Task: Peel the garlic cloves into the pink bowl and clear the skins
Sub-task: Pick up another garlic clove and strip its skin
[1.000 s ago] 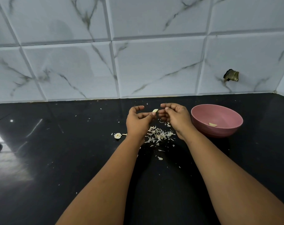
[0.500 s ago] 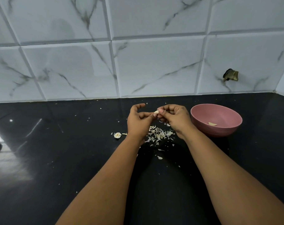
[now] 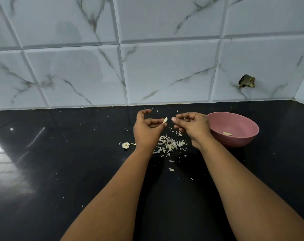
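**Black countertop: clove in left hand, bowl at right**

Black polished countertop carries a heap of garlic skins between the two wrists. The left hand pinches a pale garlic clove between thumb and forefinger, raised above the heap. The right hand sits just beside the clove, apart from it, fingers curled inward; whether they hold a scrap of skin cannot be told. The pink bowl stands directly right of the right hand, one peeled clove inside. A garlic root stub lies left of the left wrist.
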Demonstrator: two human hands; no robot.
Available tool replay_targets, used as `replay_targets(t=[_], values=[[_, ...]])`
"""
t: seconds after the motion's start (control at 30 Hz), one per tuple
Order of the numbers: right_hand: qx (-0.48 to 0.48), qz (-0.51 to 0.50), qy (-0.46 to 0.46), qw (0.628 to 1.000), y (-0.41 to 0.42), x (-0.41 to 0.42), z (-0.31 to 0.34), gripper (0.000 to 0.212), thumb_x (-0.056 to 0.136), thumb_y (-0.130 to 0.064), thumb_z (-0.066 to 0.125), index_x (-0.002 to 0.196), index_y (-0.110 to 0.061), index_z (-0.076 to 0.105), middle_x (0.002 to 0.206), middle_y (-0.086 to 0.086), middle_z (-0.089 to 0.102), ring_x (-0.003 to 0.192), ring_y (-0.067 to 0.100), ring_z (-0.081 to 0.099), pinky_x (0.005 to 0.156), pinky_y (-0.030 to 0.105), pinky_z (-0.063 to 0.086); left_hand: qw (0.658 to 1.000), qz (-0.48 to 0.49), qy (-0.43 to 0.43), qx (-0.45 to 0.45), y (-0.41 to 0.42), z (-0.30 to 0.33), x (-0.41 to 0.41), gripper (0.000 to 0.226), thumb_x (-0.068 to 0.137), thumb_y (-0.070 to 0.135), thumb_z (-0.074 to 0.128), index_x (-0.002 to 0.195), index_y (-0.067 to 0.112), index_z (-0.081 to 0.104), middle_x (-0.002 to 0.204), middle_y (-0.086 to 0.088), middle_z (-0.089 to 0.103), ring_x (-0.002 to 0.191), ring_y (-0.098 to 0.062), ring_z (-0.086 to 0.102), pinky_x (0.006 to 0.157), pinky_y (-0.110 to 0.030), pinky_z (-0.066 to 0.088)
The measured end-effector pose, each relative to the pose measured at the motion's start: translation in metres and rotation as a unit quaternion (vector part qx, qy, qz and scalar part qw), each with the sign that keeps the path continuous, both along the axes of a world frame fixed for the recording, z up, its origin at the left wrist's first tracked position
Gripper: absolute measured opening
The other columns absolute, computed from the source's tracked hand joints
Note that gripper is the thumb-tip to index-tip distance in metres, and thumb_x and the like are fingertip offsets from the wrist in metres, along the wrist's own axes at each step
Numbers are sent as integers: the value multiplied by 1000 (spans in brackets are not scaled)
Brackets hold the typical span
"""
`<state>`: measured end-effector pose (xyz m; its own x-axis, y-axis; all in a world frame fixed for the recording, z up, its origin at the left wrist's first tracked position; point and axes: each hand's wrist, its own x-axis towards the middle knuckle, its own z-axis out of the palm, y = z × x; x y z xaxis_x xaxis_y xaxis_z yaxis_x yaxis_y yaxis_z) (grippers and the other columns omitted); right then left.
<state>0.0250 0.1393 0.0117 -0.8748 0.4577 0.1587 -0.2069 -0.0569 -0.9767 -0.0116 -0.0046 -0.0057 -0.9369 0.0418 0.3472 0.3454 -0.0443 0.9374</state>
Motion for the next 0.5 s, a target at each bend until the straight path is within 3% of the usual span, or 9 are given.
replay_targets(t=[0.17,0.3,0.5], values=[[-34,13,-14,999,-6,2,4,19,72,-21,85,78,-15,68,60,-5,66,54,5,59,46,16,45,1000,-13,17,-14,3,0,2,58,73,6,85,113,25,48,82,5,77,76,-9,74,84,-38,59],[-40,86,-17,995,-10,3,2,15,76,-6,79,87,-13,70,77,3,70,72,16,59,64,23,46,999,-29,25,-17,4,-1,3,58,73,4,84,115,23,49,81,1,76,77,-12,74,81,-39,61],[-96,99,15,990,-9,3,2,10,84,5,67,87,-4,70,75,5,71,70,11,67,74,22,57,996,-60,-15,59,4,3,5,62,69,8,88,115,25,49,81,-2,76,80,-14,75,73,-21,58]])
